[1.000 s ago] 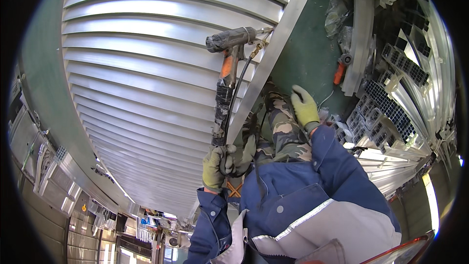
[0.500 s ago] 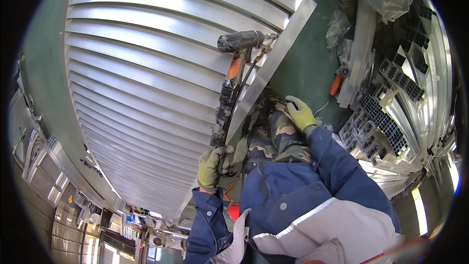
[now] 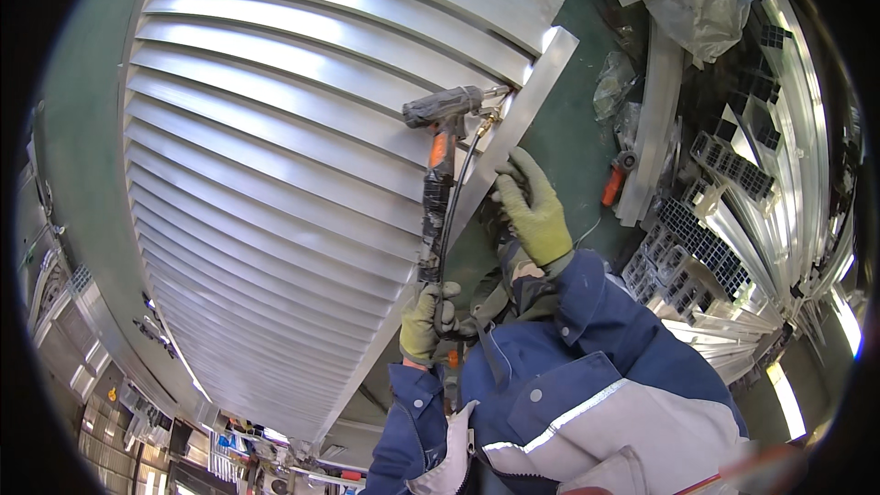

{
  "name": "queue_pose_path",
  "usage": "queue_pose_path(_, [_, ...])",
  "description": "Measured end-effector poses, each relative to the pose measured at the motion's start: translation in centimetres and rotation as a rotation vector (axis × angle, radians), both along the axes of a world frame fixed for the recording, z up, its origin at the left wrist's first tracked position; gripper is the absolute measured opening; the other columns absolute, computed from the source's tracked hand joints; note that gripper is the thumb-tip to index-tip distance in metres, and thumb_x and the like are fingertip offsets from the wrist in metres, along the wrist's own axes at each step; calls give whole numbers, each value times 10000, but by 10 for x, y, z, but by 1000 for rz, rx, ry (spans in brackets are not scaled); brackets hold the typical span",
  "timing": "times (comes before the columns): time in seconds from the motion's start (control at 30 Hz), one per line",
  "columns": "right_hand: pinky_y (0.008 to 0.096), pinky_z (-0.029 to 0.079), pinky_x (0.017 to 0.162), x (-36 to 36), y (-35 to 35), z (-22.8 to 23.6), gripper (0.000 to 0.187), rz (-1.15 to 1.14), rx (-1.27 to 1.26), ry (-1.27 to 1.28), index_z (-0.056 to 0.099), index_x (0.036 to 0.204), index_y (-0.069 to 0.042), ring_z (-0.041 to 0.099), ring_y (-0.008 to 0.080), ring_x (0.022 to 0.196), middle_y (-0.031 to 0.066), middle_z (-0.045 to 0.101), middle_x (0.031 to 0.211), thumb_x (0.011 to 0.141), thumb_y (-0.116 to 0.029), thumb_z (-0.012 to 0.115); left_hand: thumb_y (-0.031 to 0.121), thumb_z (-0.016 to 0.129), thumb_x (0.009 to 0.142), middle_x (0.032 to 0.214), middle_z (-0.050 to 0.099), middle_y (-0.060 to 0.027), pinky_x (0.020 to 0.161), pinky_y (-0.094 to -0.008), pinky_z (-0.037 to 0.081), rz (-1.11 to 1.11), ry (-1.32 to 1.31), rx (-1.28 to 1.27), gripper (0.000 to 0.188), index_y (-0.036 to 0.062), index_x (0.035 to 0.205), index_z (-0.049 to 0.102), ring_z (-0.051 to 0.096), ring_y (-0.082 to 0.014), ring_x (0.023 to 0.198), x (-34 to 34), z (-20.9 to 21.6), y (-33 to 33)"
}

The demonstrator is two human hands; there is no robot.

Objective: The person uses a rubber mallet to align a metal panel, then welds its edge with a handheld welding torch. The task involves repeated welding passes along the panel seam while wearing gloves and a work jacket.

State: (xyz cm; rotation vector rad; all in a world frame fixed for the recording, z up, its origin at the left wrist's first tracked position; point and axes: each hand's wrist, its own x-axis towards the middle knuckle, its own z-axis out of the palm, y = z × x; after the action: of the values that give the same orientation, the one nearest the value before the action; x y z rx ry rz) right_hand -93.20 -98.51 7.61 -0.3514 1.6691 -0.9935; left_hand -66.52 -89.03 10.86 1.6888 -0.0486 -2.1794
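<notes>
My left hand (image 3: 423, 323), in a worn yellow-green glove, is closed round the lower end of a long welding gun (image 3: 438, 183). Black tape wraps its handle, with an orange part below the dark head and a thin cable alongside. Its metal tip rests at or just above the side rail (image 3: 522, 115) of a silver slatted metal panel (image 3: 275, 119); contact is too small to tell. My right hand (image 3: 532, 206), gloved alike, is raised beside that rail with fingers apart and nothing in them. Whether its fingertips touch the rail, I cannot tell.
An orange-handled angle grinder (image 3: 617, 179) lies on the green floor (image 3: 577, 92) at right. Beyond it are a long metal profile (image 3: 655, 128), crumpled clear plastic (image 3: 704, 5) and stacked square tubes (image 3: 724, 165). My camouflage-clad legs are just below the rail.
My right hand has left my knee and moved up and left to the rail. My left hand still grips the gun, whose tip stays by the rail. The whole view has shifted slightly.
</notes>
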Motion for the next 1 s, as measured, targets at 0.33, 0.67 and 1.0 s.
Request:
queue_pose_path(0.33, [441, 604, 1026, 51, -68, 0, 1133, 312, 253, 389, 363, 1729, 45, 758, 360, 1142, 296, 640, 1536, 927, -577, 866, 443, 644, 1174, 734, 638, 15, 546, -254, 410, -217, -138, -112, 467, 6, 1236, 795, 542, -77, 584, 1, 24, -17])
queue_pose_path(0.67, [495, 531, 1187, 58, -78, -4, 1211, 359, 304, 456, 202, 1783, 9, 620, 478, 1461, 342, 536, 1659, 934, -597, 817, 417, 672, 1156, 779, 686, 23, 582, -253, 425, -334, -139, -143, 429, 23, 1221, 826, 554, -62, 634, 19, 30, -26])
queue_pose_path(1.0, [515, 557, 1145, 60, -86, -7, 1216, 379, 373, 439, 174, 1788, 9, 667, 496, 1389, 336, 560, 1640, 942, -607, 793, 340, 745, 1119, 896, 740, 26, 652, -239, 437, -435, -224, -192, 338, 37, 1239, 833, 580, -43, 735, 30, 30, -26])
